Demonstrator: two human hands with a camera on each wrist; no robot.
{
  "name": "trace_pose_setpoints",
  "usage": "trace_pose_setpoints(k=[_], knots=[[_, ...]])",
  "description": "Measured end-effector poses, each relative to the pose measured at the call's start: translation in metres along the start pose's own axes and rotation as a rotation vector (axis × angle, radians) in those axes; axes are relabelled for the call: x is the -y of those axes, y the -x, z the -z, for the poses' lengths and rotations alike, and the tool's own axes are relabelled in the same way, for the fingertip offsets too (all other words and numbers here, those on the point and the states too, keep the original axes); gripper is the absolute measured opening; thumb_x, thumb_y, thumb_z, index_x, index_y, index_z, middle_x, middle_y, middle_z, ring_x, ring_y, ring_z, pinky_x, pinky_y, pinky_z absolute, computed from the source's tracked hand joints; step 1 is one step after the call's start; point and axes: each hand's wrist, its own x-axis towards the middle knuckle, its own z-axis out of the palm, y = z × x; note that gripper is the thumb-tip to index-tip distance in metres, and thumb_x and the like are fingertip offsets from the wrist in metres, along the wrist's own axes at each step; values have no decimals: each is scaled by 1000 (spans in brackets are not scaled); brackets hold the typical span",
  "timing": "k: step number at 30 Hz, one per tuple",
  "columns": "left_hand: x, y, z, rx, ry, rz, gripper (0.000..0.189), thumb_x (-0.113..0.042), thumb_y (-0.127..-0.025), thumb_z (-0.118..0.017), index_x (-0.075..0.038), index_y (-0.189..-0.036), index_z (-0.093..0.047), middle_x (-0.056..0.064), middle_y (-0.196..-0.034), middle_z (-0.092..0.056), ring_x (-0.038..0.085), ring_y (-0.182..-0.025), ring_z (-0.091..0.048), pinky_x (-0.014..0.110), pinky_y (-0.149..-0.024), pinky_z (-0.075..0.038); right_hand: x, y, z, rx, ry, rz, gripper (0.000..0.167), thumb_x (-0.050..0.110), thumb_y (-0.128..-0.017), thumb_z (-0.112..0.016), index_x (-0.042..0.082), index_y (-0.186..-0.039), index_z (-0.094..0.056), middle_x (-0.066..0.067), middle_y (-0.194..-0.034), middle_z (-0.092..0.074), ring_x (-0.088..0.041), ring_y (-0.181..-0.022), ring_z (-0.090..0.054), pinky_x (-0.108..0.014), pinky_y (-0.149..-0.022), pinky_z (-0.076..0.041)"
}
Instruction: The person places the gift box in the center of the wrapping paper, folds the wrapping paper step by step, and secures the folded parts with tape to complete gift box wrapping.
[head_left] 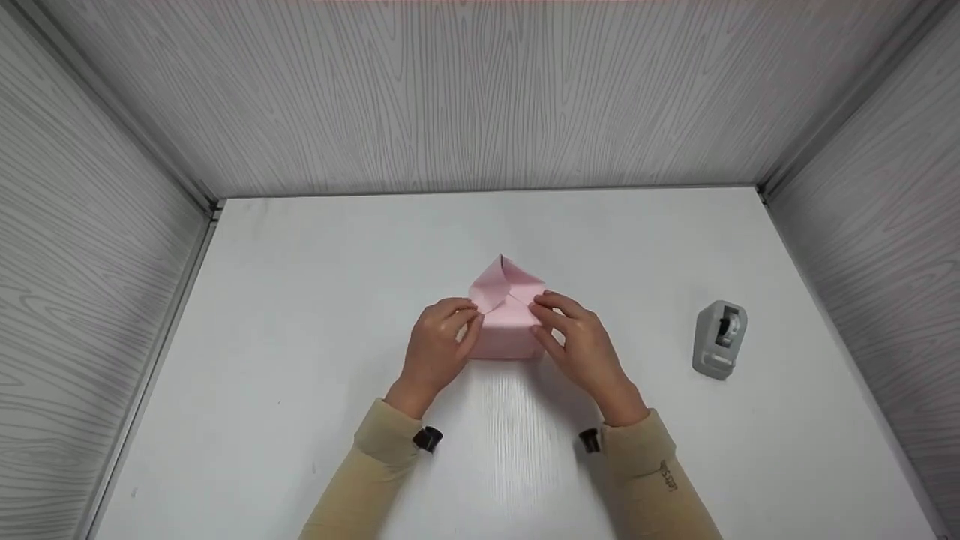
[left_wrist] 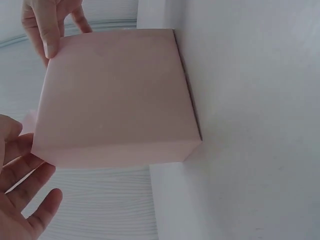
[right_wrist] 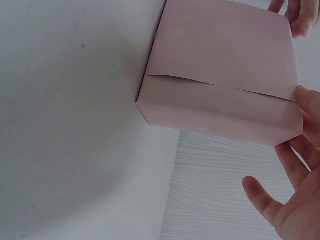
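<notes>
A box-shaped form of pink paper (head_left: 506, 341) stands on the white table between the two hands. At its far side a paper flap (head_left: 499, 277) rises to a folded peak. My left hand (head_left: 442, 337) holds the upper left edge with thumb and fingertips. On the opposite edge, my right hand (head_left: 581, 341) grips the paper with its thumb at the front and fingers along the side. In the right wrist view, a slightly gaping seam runs across the near face of the pink paper box (right_wrist: 220, 50). Its inside is hidden.
A grey tape dispenser (head_left: 720, 339) stands on the white table (head_left: 300, 300) to the right of the hands. Wood-grain panels (head_left: 480, 97) enclose the table at the back and both sides. Small black wrist cameras (head_left: 428, 439) sit at the sleeve cuffs.
</notes>
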Motion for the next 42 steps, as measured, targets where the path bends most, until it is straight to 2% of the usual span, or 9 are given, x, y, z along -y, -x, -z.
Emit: trace_pose_setpoints(k=[3,6,10,14,20,24,29,37,42], knots=[[1,-11,1,0,42,79,9,-9,-92,-67,-1,-94,-72,9,-96,-66,20,-86,-66,35,-75,-54,0,0,0,-1,0,-2,30,11,-88,-74,2,-117,-71,-10,-121,-64,-25,-120,-58,-43,-95,-48],[3,-21,1,18,89,167,13,-8,-94,-65,0,-103,-69,10,-102,-63,18,-84,-65,32,-70,-54,0,1,0,5,6,-10,30,11,-89,-74,2,-117,-71,-10,-122,-64,-24,-120,-58,-44,-94,-48],[5,-31,-3,64,99,239,24,-8,-97,-61,2,-118,-65,14,-112,-62,24,-97,-63,35,-81,-53,-1,0,0,13,6,-17,30,11,-89,-73,2,-118,-71,-10,-122,-64,-24,-120,-57,-43,-94,-48],[4,-36,-6,95,83,252,29,-11,-99,-57,3,-124,-63,16,-118,-63,30,-109,-60,41,-92,-49,-1,0,0,14,-2,-16,31,12,-89,-73,2,-118,-71,-10,-122,-63,-24,-121,-57,-43,-95,-48],[6,-36,-11,100,66,269,24,-10,-98,-58,0,-117,-70,11,-108,-69,24,-98,-67,42,-84,-52,-1,0,1,17,-4,-22,32,13,-89,-74,2,-118,-71,-10,-123,-63,-24,-121,-57,-42,-95,-48],[9,-40,-11,83,140,327,20,-7,-97,-61,-1,-111,-72,8,-102,-71,22,-93,-67,38,-81,-53,0,-1,1,20,-18,-24,31,11,-89,-74,1,-118,-71,-10,-123,-63,-25,-121,-57,-42,-96,-48],[16,-44,-11,95,205,377,16,-8,-95,-64,0,-104,-75,8,-94,-72,19,-86,-66,34,-77,-53,0,-1,1,28,-17,-21,30,11,-89,-73,0,-117,-71,-12,-123,-63,-25,-121,-57,-41,-96,-48],[26,-45,-11,172,231,460,15,-11,-92,-69,-2,-101,-76,7,-90,-71,19,-84,-64,33,-76,-52,-2,-1,0,7,-27,-4,30,9,-88,-74,0,-116,-71,-11,-122,-64,-25,-120,-58,-41,-95,-49],[29,-45,-10,225,262,477,14,-14,-94,-68,-3,-100,-75,6,-94,-71,19,-87,-63,34,-79,-51,-2,-1,0,5,-43,-6,30,8,-88,-74,0,-116,-71,-12,-121,-64,-25,-120,-58,-40,-95,-49]])
